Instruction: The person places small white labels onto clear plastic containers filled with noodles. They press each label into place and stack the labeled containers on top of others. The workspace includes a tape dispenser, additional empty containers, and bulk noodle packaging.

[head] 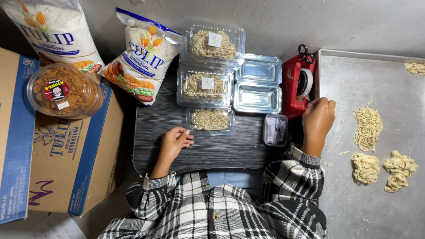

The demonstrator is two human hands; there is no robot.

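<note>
Right hand (318, 117) curled, fingertips pinching at the front of the red tape dispenser (297, 86); whether tape is gripped, can't tell. Left hand (174, 140) rests loosely curled on the dark table (221, 150), holding nothing, just left of the nearest lidded noodle container (210, 120). Two more filled containers (204, 86) stacked behind it, two empty clear containers (258, 84) beside them. Small clear box of paper slips (275, 130) between right hand and noodle container. Black scissors (305, 54) on top of dispenser. Metal tray (376, 208) at right with loose noodle bundles (367, 128). Flour bags (144, 57), jar of snacks (62, 90) on cardboard box (66, 163) at left.
</note>
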